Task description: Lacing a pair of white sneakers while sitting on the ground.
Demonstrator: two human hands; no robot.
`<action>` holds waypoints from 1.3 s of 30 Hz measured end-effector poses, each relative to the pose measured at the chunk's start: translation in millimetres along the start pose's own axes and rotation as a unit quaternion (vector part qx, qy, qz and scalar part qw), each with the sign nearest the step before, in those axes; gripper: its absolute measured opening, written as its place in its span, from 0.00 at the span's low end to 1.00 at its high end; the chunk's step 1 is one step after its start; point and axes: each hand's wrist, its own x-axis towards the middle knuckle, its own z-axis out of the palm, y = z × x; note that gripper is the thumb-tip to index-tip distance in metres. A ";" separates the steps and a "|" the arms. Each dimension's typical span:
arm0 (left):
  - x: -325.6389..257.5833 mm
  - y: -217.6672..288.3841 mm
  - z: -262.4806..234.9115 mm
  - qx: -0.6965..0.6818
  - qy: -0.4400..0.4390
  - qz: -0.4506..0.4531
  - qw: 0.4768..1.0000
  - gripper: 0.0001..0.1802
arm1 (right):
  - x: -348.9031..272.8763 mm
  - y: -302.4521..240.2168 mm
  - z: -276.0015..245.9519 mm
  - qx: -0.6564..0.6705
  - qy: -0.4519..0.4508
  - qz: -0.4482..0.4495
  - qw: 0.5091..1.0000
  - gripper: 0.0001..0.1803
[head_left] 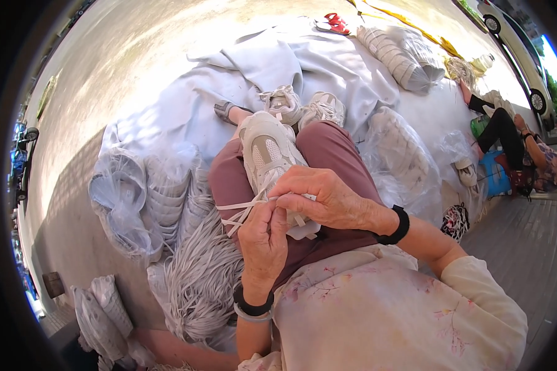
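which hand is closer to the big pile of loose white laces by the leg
Left. The left hand sits just right of the lace pile, pinching a lace; the right hand is farther right, over the shoe on the lap.

Bundle of white laces lies left, two finished sneakers ahead on the grey cloth, another person sits right.

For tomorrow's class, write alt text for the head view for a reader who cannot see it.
A seated person's left hand and right hand pinch a white lace on a pale sneaker resting on their lap. A heap of loose laces lies at their left, two laced sneakers ahead on a grey cloth.
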 end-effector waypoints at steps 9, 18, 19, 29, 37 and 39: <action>-7.2 -13.8 -1.3 -0.220 0.032 -0.188 0.957 0.13 | 2.5 -5.0 -16.1 0.035 0.032 0.141 0.989 0.13; -37.3 -41.1 -134.1 -0.125 0.419 -0.110 0.893 0.14 | -57.4 -38.5 -222.3 0.517 0.255 -0.077 0.814 0.12; -43.2 -39.9 -155.6 -0.113 0.459 -0.099 0.876 0.14 | -81.6 -53.4 -260.6 0.495 0.278 -0.117 0.815 0.12; -30.8 -34.1 -104.9 -0.095 0.287 -0.097 0.948 0.12 | -49.1 -16.9 -165.5 0.191 0.435 0.091 0.875 0.17; 13.0 -35.5 -25.1 0.008 0.061 -0.115 0.991 0.11 | -7.7 19.3 -27.4 -0.172 0.061 0.035 0.983 0.14; 17.4 -37.1 -20.3 0.099 -0.019 -0.094 0.990 0.11 | -7.5 21.8 -14.3 -0.197 0.046 0.038 0.978 0.15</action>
